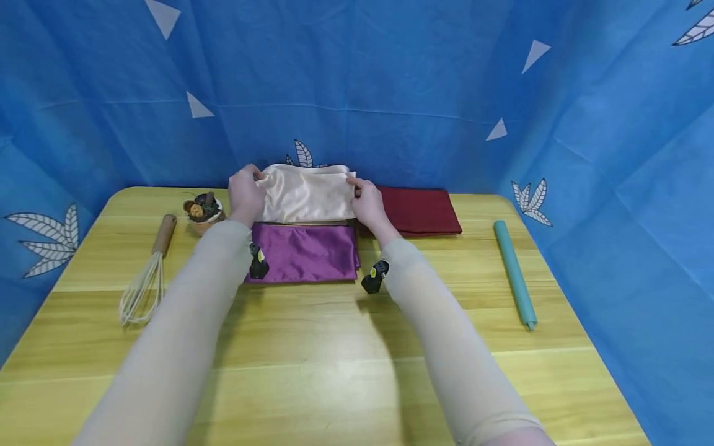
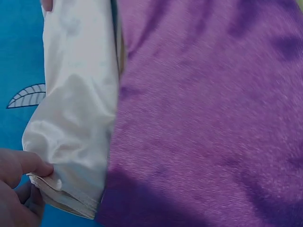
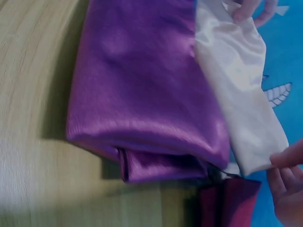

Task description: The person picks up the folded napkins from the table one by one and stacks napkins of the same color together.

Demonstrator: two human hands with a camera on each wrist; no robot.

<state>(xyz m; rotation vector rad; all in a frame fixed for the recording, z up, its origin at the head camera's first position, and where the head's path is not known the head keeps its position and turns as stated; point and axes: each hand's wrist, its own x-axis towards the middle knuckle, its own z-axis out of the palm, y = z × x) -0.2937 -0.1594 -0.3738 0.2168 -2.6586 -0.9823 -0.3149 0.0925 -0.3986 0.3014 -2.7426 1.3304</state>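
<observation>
A folded cream satin cloth (image 1: 309, 195) is held up at the back of the table between both hands. My left hand (image 1: 246, 195) pinches its left end, thumb and fingers on the layered edge, as the left wrist view shows. At the other end, my right hand (image 1: 367, 203) pinches the cloth near its corner. Just in front lies a folded purple satin cloth (image 1: 304, 254), thick with several layers in the right wrist view. A folded dark red cloth (image 1: 418, 212) lies right of the right hand, also partly seen in the right wrist view.
Left of the left hand stands a small decorated pot (image 1: 204, 212). A whisk (image 1: 149, 272) with a wooden handle lies at the table's left side. Toward the right edge lies a teal rolled stick (image 1: 514, 272). A blue patterned curtain (image 1: 346, 80) hangs behind the wooden table (image 1: 312, 371).
</observation>
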